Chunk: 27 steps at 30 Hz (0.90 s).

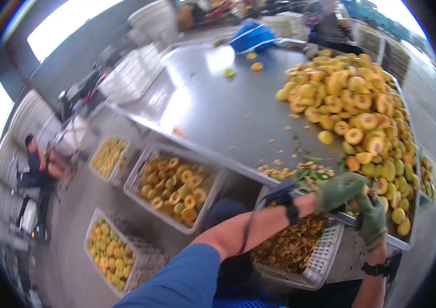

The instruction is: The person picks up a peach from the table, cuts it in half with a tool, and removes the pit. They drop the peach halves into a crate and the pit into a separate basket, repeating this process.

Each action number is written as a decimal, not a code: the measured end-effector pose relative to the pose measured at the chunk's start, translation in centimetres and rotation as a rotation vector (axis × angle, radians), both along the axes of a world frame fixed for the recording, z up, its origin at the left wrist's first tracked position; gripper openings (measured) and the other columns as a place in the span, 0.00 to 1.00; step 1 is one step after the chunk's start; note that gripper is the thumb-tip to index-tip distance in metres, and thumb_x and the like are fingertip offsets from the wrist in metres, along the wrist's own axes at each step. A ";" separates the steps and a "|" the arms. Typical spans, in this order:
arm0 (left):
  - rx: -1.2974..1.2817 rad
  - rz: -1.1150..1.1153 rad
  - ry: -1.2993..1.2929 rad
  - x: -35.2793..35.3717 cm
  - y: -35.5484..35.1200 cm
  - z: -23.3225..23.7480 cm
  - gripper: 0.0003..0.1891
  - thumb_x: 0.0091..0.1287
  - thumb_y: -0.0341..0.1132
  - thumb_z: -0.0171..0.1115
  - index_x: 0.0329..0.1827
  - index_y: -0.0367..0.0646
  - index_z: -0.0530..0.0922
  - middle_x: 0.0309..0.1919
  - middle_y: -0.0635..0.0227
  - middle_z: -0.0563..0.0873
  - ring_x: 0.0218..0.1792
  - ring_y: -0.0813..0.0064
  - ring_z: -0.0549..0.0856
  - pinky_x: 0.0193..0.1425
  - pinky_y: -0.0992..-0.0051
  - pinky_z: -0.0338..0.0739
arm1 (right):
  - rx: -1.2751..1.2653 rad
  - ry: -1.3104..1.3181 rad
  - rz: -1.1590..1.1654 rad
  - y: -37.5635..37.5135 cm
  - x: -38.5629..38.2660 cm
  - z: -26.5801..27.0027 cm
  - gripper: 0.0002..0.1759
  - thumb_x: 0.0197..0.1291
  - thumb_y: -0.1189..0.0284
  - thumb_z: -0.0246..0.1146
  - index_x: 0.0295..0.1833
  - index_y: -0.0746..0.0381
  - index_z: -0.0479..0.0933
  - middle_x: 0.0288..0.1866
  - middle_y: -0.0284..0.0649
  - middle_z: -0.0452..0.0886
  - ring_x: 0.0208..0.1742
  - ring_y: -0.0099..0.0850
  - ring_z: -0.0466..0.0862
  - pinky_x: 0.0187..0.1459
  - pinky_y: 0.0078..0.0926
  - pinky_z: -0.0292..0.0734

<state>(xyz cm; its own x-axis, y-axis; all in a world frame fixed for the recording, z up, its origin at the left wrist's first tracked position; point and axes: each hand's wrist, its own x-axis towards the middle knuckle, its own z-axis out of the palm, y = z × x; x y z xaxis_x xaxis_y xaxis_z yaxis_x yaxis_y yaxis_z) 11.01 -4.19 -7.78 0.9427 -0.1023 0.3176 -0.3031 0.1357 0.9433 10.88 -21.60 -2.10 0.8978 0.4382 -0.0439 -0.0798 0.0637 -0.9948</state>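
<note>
Both hands wear green gloves and meet at the near right edge of the metal table. My left hand [340,193] has its fingers curled in towards the other hand. My right hand [372,218] is closed close beside it, fingers pointing up. Something small shows between them, too hidden to name. Just beyond the hands lies a large heap of halved yellow-orange fruit [351,97], with greener whole fruit [390,172] on its near side. Left of the hands, leaves and scraps [313,173] lie on the table. Under the table edge stands a crate of pits [295,246].
The metal table [213,113] carries a blue container [252,36] at its far edge. On the floor at left stand a crate of halved fruit [174,187], a crate of whole fruit [111,255] and another crate [108,158]. A person [41,159] sits far left.
</note>
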 end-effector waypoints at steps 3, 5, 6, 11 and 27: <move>0.245 -0.034 0.330 -1.6 2.2 5.1 0.24 0.77 0.53 0.62 0.56 0.37 0.82 0.44 0.61 0.89 0.44 0.75 0.85 0.48 0.71 0.82 | -0.194 0.145 0.030 0.2 0.4 1.1 0.14 0.71 0.64 0.65 0.53 0.63 0.80 0.36 0.31 0.83 0.24 0.17 0.80 0.25 0.17 0.75; 0.226 -0.005 0.344 -1.5 2.8 5.2 0.26 0.75 0.56 0.62 0.53 0.36 0.84 0.41 0.58 0.89 0.41 0.73 0.86 0.47 0.70 0.82 | -0.220 0.090 -0.013 1.4 0.3 0.7 0.14 0.71 0.62 0.64 0.51 0.61 0.79 0.28 0.29 0.79 0.11 0.18 0.70 0.13 0.17 0.63; 0.214 0.007 0.356 -1.4 3.0 5.0 0.27 0.74 0.57 0.62 0.51 0.36 0.85 0.39 0.56 0.89 0.40 0.72 0.87 0.46 0.69 0.82 | -0.241 0.102 -0.027 1.6 0.5 0.4 0.14 0.72 0.62 0.63 0.51 0.61 0.79 0.28 0.29 0.79 0.11 0.18 0.70 0.13 0.18 0.63; 0.089 0.070 0.362 -0.6 4.3 4.2 0.27 0.75 0.56 0.61 0.45 0.35 0.86 0.33 0.58 0.89 0.35 0.71 0.86 0.43 0.67 0.81 | -0.257 0.129 -0.110 3.3 1.2 -0.6 0.16 0.75 0.58 0.61 0.53 0.60 0.79 0.29 0.28 0.79 0.11 0.19 0.71 0.13 0.18 0.63; -0.318 -0.130 0.298 -1.6 6.9 2.1 0.23 0.83 0.48 0.51 0.64 0.37 0.79 0.51 0.65 0.88 0.41 0.78 0.88 0.39 0.77 0.84 | 0.122 0.398 0.103 1.9 1.1 2.2 0.19 0.70 0.55 0.66 0.43 0.63 0.80 0.23 0.33 0.78 0.18 0.26 0.75 0.20 0.25 0.68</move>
<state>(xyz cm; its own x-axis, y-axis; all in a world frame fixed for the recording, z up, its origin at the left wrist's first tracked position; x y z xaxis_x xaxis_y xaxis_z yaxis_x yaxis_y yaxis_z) 9.45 2.70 -5.64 0.9835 -0.1670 0.0689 0.0142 0.4515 0.8922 12.01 -19.71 0.07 0.7726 0.5478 -0.3208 -0.4683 0.1506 -0.8707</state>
